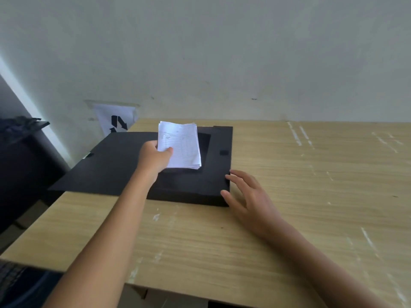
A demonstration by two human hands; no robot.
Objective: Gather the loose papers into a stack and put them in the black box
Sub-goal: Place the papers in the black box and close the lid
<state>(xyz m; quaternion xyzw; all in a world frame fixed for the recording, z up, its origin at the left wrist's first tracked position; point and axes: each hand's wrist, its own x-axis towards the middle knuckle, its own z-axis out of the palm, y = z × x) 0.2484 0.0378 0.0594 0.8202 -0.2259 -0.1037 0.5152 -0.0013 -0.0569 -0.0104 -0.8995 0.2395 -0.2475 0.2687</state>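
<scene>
Left hand (155,157) pinches paper stack (182,145); right hand (249,201) fingers spread beside black box (191,187).

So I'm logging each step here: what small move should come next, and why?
Probably lower the paper stack into the black box and let go. The left hand pinches the stack's edge just above the open box, while the right hand rests open against the box's right side, seemingly steadying it.
</scene>
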